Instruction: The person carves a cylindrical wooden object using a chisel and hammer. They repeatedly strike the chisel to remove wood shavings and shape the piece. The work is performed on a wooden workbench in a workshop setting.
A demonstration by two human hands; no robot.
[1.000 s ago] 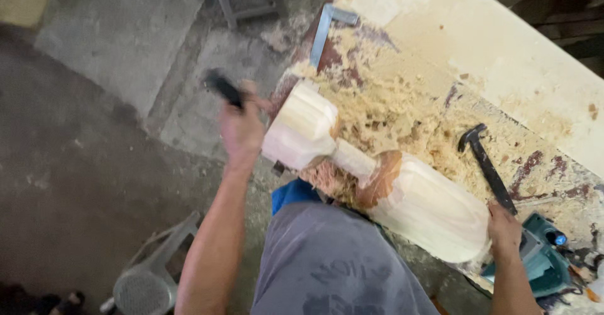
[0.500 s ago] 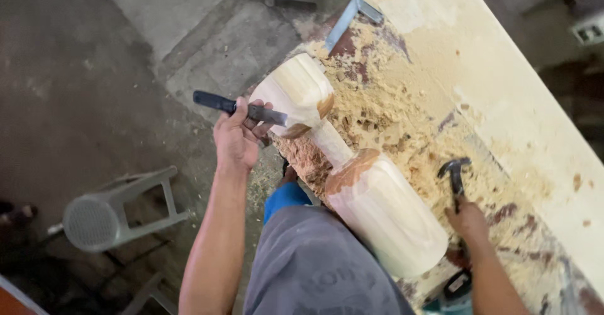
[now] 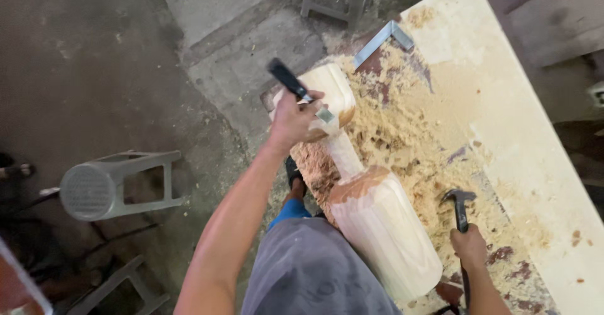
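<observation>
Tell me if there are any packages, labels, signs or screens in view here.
None in view: only a pale carved wood piece on a workbench strewn with shavings, a chisel in the left hand, a hammer in the right hand.

The chisel [image 3: 301, 92] tip is hidden, seemingly against the carved wood [image 3: 377, 227]; the hammer [image 3: 461, 211] handle's lower end is cut off by the bottom edge.

No packages, labels, signs or screens

Nothing in this view is wrapped, boxed, tagged or printed, and no display shows anywhere.
</observation>
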